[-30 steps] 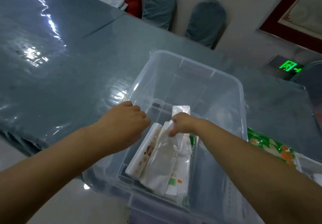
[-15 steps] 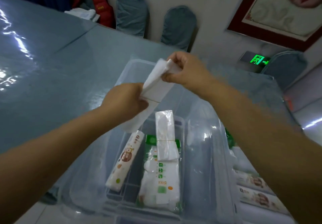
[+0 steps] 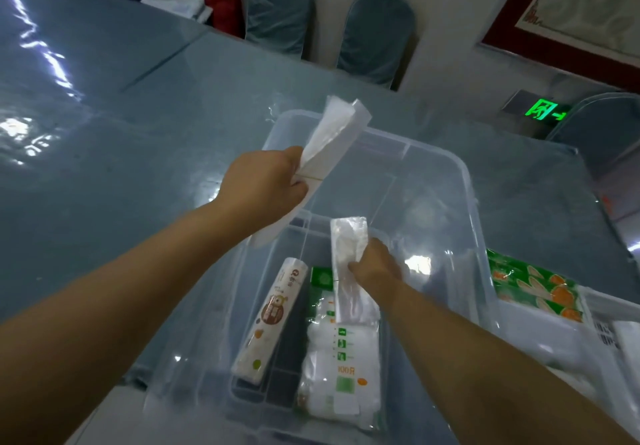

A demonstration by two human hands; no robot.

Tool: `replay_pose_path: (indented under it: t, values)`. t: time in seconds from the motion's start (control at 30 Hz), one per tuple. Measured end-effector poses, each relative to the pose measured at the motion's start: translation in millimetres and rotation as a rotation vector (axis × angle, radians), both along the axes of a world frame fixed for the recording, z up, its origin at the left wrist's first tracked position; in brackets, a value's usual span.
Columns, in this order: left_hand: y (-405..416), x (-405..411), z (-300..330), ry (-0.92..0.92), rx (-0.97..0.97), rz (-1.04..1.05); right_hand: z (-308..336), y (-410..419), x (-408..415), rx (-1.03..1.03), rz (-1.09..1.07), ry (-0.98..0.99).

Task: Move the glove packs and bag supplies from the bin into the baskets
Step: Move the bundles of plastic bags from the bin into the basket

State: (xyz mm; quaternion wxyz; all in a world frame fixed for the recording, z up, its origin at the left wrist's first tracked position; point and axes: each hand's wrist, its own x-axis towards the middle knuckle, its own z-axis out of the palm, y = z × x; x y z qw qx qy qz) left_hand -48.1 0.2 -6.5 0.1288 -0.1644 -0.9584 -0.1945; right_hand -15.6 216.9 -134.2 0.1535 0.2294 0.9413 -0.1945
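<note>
Bundle in left hand: flat banded stack of clear plastic bags (image 3: 330, 143), raised above the bin's far-left corner, its upper end fanned open.
Left hand (image 3: 266, 181): fingers curled round the stack's middle, just at the band.
Bundle in right hand: second banded clear stack (image 3: 348, 264), low inside the bin, resting partly on a white and green pack.
Right hand (image 3: 375, 266): fingers pinching the stack's right edge; whether it is lifted clear of the pack below cannot be told.
Bin (image 3: 464, 181): clear plastic, on the table, with some items still inside.
Left in bin: a white roll with brown print (image 3: 272, 320) along the left side, and the white and green pack (image 3: 341, 368) beside it.
Basket: white rim (image 3: 588, 309) to the right of the bin, with a green and orange pack (image 3: 533, 288) in it.
Table (image 3: 121, 126): grey-blue under a glossy cover.
Risk: slick film and a one-sided pinch could let the low stack slide out or shed loose sheets; the raised one may splay further at its fanned end.
Hard to make out: the basket is cut off by the frame's right edge, so its free space is unknown; the bin's clear walls blur what lies under them; print on the packs is mostly unreadable.
</note>
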Motion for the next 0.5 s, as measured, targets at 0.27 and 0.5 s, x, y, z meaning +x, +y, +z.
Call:
replay_pose_path:
  t: [0.27, 0.5]
  values:
    - [-2.6, -3.8, -5.9, 0.041, 0.063, -0.003, -10.4, -2.3, -0.2, -0.119, -0.154, -0.05]
    - [1.0, -0.8, 0.0, -0.011, 0.058, 0.023, 13.4, -11.1, -13.0, -0.523, -0.329, -0.023]
